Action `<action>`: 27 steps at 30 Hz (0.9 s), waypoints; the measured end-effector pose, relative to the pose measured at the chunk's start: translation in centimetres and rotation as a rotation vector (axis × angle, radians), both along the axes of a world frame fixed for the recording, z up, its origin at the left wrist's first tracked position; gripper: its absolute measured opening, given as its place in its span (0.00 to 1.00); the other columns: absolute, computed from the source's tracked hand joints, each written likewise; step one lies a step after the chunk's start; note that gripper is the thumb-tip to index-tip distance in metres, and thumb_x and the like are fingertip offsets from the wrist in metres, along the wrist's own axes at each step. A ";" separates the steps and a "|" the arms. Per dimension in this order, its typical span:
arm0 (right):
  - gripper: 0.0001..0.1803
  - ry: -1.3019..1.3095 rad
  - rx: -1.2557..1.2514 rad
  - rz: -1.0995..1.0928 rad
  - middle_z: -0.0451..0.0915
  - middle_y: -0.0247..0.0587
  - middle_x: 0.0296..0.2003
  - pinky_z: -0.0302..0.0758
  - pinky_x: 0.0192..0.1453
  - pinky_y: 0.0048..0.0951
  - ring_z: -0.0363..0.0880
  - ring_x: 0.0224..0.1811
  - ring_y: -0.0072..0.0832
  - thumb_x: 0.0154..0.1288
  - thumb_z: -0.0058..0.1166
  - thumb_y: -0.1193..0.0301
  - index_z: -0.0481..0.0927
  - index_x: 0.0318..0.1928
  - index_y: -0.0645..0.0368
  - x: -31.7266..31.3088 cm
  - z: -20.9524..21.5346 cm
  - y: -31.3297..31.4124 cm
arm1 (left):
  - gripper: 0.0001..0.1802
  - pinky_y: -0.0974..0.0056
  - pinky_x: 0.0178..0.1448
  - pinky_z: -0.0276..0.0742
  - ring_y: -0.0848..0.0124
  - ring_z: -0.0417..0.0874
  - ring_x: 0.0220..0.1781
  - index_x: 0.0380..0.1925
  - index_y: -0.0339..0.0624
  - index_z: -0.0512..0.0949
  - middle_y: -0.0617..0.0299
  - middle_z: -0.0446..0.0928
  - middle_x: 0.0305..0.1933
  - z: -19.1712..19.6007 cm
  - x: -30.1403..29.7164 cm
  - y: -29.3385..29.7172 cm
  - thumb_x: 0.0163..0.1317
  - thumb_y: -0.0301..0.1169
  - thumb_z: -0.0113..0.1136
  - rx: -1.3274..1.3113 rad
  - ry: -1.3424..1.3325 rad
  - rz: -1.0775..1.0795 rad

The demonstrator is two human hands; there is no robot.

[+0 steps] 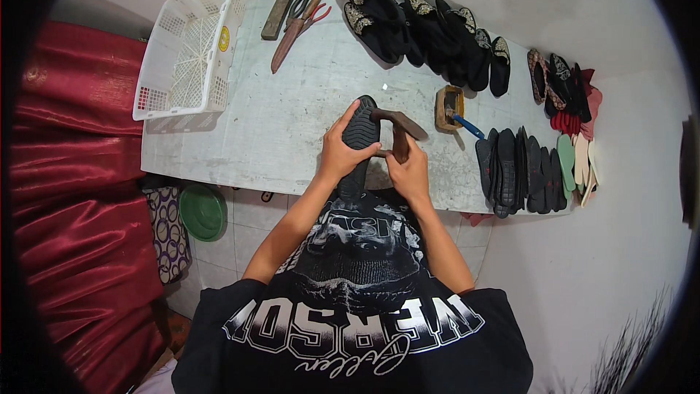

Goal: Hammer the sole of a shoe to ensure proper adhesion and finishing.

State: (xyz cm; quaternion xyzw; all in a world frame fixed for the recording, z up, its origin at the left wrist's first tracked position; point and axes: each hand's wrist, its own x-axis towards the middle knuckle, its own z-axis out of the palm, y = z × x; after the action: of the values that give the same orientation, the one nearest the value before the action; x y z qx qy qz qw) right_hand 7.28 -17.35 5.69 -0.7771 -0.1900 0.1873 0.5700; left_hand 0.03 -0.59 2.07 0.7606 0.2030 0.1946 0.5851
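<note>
Above the near edge of the table, my left hand (341, 147) is wrapped round a black shoe (361, 131), its ridged sole turned up and its toe pointing away from me. My right hand (410, 173) grips a hammer (400, 122) by its short wooden handle. The long brown hammer head reaches left to the edge of the sole near the toe and looks to be touching it. A second dark, narrow bar shows between my two hands; what it belongs to is hidden by my fingers.
A white plastic basket (179, 55) stands back left, beside a sharpening stone (278, 16), pliers (316, 17) and a sheathed knife (287, 45). Black shoes (379, 22) line the back. Right are a glue tub (446, 111) with a blue-handled brush (467, 126) and several soles (505, 171).
</note>
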 end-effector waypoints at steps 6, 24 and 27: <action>0.13 -0.065 -0.153 0.003 0.84 0.57 0.27 0.78 0.37 0.40 0.85 0.28 0.43 0.63 0.60 0.74 0.81 0.46 0.71 -1.3 0.0 -1.4 | 0.54 0.54 0.66 0.82 0.55 0.88 0.61 0.77 0.48 0.71 0.45 0.85 0.61 0.2 0.0 -0.1 0.47 0.36 0.84 -0.008 0.000 0.000; 0.12 -0.119 -0.126 0.022 0.80 0.51 0.22 0.75 0.33 0.36 0.82 0.22 0.38 0.63 0.59 0.77 0.82 0.47 0.66 -2.3 0.8 -2.3 | 0.55 0.52 0.67 0.82 0.50 0.87 0.63 0.77 0.47 0.71 0.43 0.84 0.62 0.4 0.1 0.0 0.44 0.35 0.84 0.032 0.022 0.003; 0.10 -0.073 -0.217 0.092 0.79 0.53 0.22 0.76 0.34 0.38 0.85 0.24 0.43 0.63 0.58 0.79 0.81 0.45 0.64 -2.3 0.7 -2.6 | 0.55 0.52 0.66 0.82 0.50 0.88 0.62 0.77 0.47 0.71 0.43 0.84 0.62 0.4 0.2 0.0 0.44 0.35 0.84 0.095 -0.003 0.012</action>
State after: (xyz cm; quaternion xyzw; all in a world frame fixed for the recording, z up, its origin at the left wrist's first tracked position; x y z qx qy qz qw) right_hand 5.02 -19.99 6.41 -0.8310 -0.2244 0.2043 0.4663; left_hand 0.19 -0.59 2.42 0.7859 0.1973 0.2088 0.5476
